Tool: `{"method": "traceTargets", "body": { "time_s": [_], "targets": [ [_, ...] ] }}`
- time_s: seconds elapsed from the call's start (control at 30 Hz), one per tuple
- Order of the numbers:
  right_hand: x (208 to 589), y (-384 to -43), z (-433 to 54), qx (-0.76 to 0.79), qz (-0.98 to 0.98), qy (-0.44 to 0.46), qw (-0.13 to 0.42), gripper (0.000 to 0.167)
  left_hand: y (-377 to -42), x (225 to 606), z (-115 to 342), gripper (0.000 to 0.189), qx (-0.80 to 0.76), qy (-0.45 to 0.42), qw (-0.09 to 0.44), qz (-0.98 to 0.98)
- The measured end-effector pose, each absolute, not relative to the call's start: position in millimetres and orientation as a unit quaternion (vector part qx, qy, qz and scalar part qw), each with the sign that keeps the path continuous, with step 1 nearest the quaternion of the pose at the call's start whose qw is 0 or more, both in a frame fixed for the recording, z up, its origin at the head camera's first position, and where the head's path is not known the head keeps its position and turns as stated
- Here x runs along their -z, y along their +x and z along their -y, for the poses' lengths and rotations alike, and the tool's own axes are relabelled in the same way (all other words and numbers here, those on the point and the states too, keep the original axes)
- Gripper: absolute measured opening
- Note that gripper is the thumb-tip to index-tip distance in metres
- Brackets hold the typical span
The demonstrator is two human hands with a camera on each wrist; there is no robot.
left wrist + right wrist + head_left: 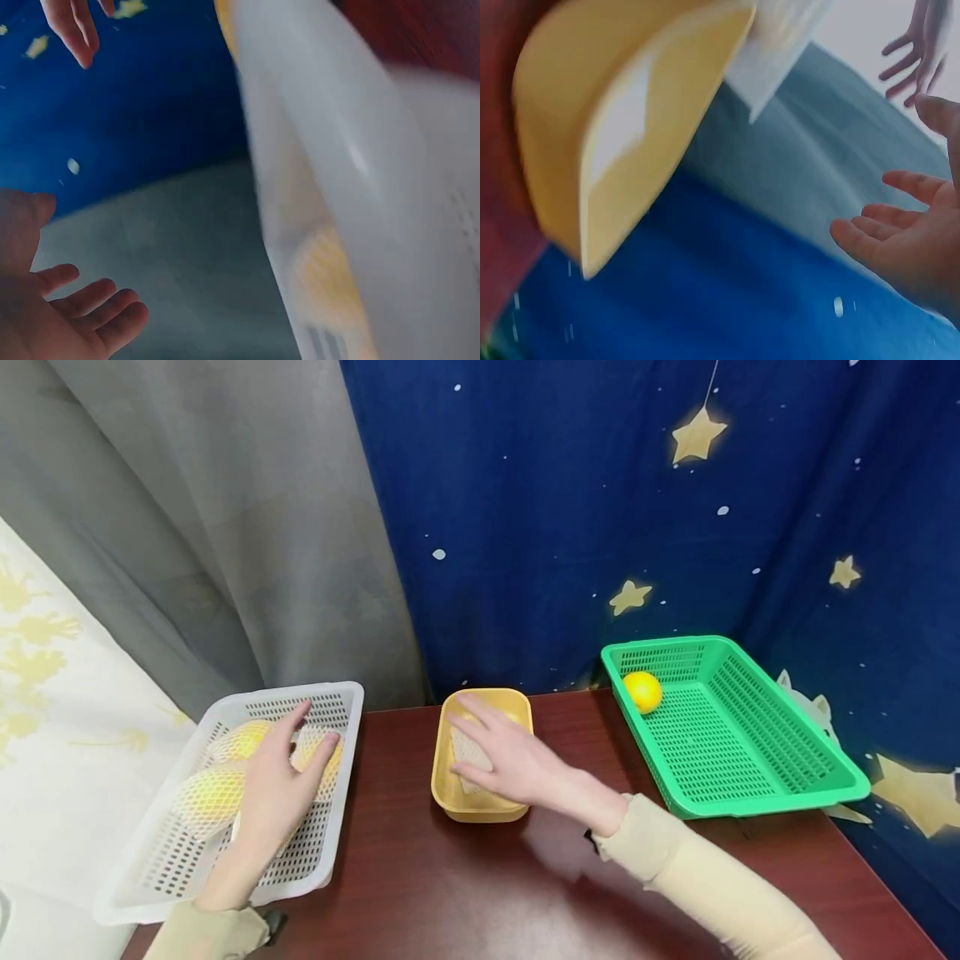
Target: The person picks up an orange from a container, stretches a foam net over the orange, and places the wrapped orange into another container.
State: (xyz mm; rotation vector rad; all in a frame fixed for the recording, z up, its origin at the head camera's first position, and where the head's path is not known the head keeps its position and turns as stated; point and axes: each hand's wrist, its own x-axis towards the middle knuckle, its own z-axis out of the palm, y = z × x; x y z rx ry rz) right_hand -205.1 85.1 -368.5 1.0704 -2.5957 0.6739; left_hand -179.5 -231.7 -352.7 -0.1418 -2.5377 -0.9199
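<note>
My left hand (pixel 273 789) is over the white basket (pixel 330 852), fingers spread and holding nothing. Under and around it lie yellow round fruits (pixel 210 797) in white foam nets. In the left wrist view the palm of this left hand (pixel 67 307) faces up beside the blurred basket wall (pixel 337 135). My right hand (pixel 510 760) hovers above a small yellow bin (pixel 483 814), its fingers loosely extended. A whitish foam net (pixel 468 760) lies in that bin, partly covered by the hand. The right wrist view shows the right hand (pixel 907 225) apart from the bin's rim.
A green basket (pixel 750 806) at the right holds one orange (pixel 642 692) in its back left corner. All the containers stand on a dark red table (pixel 420 893). A grey curtain (pixel 300 527) and a blue starry curtain (pixel 540 527) hang right behind it.
</note>
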Motion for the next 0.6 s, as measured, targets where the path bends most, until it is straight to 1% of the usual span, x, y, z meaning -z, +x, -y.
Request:
{"method": "traceTargets", "body": {
  "time_s": [0.1, 0.2, 0.43, 0.6],
  "targets": [
    [351, -211, -110, -0.228, 0.905, 0.338, 0.122, 0.066, -183, 357, 212, 0.059, 0.361, -0.073, 0.223, 0.903],
    [336, -218, -137, -0.222, 0.92, 0.302, 0.115, 0.068, -186, 363, 195, 0.059, 0.389, -0.075, 0.209, 0.894],
    [324, -236, -212, -0.204, 0.951, 0.204, 0.113, 0.071, -190, 379, 156, 0.058, 0.485, -0.057, 0.116, 0.865],
    [320, -257, -259, -0.179, 0.968, 0.148, 0.096, 0.07, -199, 390, 119, 0.055, 0.531, -0.06, 0.074, 0.842]
  ]
}}
